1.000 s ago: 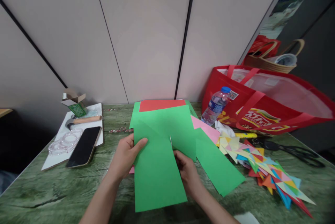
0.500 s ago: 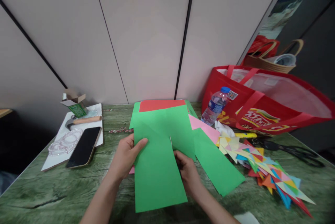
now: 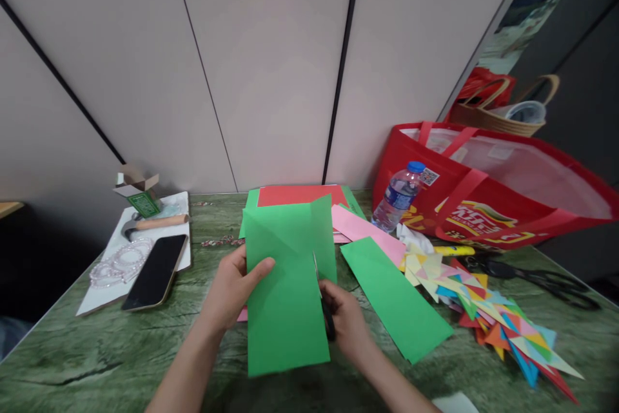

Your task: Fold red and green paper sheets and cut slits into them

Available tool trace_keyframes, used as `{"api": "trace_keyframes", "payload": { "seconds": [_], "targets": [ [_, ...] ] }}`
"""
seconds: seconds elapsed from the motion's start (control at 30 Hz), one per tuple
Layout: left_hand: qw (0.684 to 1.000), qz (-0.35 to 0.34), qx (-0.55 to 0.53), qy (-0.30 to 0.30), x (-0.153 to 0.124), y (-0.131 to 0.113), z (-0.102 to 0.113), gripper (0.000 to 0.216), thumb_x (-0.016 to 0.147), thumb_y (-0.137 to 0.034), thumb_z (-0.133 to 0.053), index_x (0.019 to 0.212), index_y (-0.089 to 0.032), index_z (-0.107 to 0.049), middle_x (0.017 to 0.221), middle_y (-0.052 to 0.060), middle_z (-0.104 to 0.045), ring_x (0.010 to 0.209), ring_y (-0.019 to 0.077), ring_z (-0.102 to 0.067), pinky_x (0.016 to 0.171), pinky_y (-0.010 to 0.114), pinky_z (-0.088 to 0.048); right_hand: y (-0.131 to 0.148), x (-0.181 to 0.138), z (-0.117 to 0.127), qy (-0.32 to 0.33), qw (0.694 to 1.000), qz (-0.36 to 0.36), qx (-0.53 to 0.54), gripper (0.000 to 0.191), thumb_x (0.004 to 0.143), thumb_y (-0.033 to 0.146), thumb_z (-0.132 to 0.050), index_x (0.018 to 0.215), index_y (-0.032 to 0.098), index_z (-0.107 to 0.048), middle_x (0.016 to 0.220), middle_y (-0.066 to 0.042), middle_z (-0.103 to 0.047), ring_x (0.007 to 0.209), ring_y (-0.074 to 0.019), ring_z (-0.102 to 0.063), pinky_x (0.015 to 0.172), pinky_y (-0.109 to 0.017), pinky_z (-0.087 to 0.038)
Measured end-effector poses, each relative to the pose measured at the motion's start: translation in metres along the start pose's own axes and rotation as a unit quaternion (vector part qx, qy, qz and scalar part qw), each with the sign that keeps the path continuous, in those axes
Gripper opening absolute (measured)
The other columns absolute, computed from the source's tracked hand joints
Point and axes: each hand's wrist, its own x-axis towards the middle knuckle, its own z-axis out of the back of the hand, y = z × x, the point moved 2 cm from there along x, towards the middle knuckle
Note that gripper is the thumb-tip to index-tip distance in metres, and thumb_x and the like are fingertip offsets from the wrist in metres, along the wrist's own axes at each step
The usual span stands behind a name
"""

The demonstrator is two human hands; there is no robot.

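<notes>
The phone [image 3: 155, 272] lies left of the sheet [image 3: 283, 297], the bottle [image 3: 397, 199] and bag [image 3: 503, 199] right.

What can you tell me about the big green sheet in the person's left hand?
The green sheet is plain and matte, and looks like paper. It is partly cut: a slit runs up from its lower edge, and the strip on the right bends away from the rest. The left hand pinches its left edge, thumb on the near face. The scissors in the right hand meet it at the slit. It is tilted up over the table.
</notes>
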Motion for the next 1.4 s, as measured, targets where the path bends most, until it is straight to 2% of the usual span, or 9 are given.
{"api": "trace_keyframes", "payload": {
  "seconds": [0.23, 0.37, 0.5, 0.87, 1.03, 1.23, 1.4],
  "targets": [
    [0.996, 0.022, 0.065, -0.050, 0.001, 0.002, 0.004, 0.033, 0.065, -0.041, -0.066, 0.084, -0.015, -0.061, 0.086, 0.008, -0.071, 0.069, 0.0221, -0.065, 0.059, 0.033, -0.053, -0.001, -0.002, -0.004, 0.029, 0.999, 0.015, -0.015, 0.011, 0.063, 0.018, -0.064, 0.074, 0.020, -0.061, 0.073, -0.001, -0.068, 0.070, -0.0171, -0.061, 0.061, -0.025, -0.046],
    [0.996, 0.033, 0.075, -0.032, 0.000, 0.000, 0.003, 0.030, 0.064, -0.041, -0.066, 0.081, -0.016, -0.062, 0.083, 0.006, -0.071, 0.064, 0.0199, -0.065, 0.057, 0.031, -0.052, -0.004, -0.001, -0.002, 0.033, 0.999, 0.017, -0.023, 0.023, 0.061, 0.015, -0.065, 0.083, 0.021, -0.060, 0.084, -0.003, -0.068, 0.081, -0.0197, -0.062, 0.066, -0.026, -0.048],
    [0.998, 0.035, 0.058, -0.018, 0.000, 0.001, 0.001, 0.030, 0.066, -0.039, -0.065, 0.083, -0.015, -0.062, 0.083, 0.006, -0.071, 0.062, 0.0188, -0.064, 0.059, 0.032, -0.052, -0.006, 0.000, -0.001, 0.019, 1.000, 0.020, -0.007, 0.028, 0.060, 0.010, -0.065, 0.085, 0.022, -0.059, 0.090, -0.003, -0.067, 0.084, -0.0188, -0.061, 0.074, -0.028, -0.047],
    [0.981, -0.024, 0.185, -0.054, -0.005, -0.012, -0.005, 0.029, 0.065, -0.040, -0.064, 0.080, -0.015, -0.066, 0.079, 0.007, -0.070, 0.072, 0.0241, -0.063, 0.056, 0.030, -0.050, 0.002, -0.001, -0.003, -0.013, 0.999, 0.014, -0.032, 0.016, 0.063, 0.017, -0.062, 0.078, 0.021, -0.061, 0.078, -0.004, -0.069, 0.076, -0.0198, -0.061, 0.068, -0.029, -0.047],
    [0.978, -0.037, 0.196, -0.060, -0.006, -0.013, -0.006, 0.027, 0.065, -0.038, -0.064, 0.080, -0.016, -0.067, 0.079, 0.006, -0.070, 0.073, 0.0242, -0.063, 0.056, 0.029, -0.050, 0.004, -0.001, -0.004, -0.010, 0.999, 0.015, -0.030, 0.013, 0.062, 0.018, -0.062, 0.075, 0.021, -0.061, 0.077, -0.003, -0.069, 0.072, -0.0187, -0.061, 0.064, -0.028, -0.047],
    [0.975, -0.037, 0.211, -0.052, -0.005, -0.012, -0.006, 0.027, 0.066, -0.040, -0.062, 0.079, -0.016, -0.067, 0.074, 0.006, -0.070, 0.070, 0.0233, -0.063, 0.055, 0.029, -0.049, -0.003, 0.000, 0.000, -0.012, 0.999, 0.024, -0.038, 0.016, 0.063, 0.020, -0.063, 0.080, 0.021, -0.060, 0.082, -0.004, -0.069, 0.079, -0.0203, -0.061, 0.069, -0.030, -0.047],
    [0.974, -0.046, 0.217, -0.052, -0.006, -0.014, -0.007, 0.025, 0.066, -0.038, -0.062, 0.077, -0.017, -0.068, 0.076, 0.005, -0.070, 0.072, 0.0234, -0.062, 0.054, 0.027, -0.048, -0.001, 0.000, -0.001, -0.021, 0.999, 0.023, -0.035, 0.016, 0.062, 0.019, -0.064, 0.078, 0.021, -0.060, 0.079, -0.004, -0.069, 0.076, -0.0196, -0.062, 0.069, -0.029, -0.047]
  ]
}}
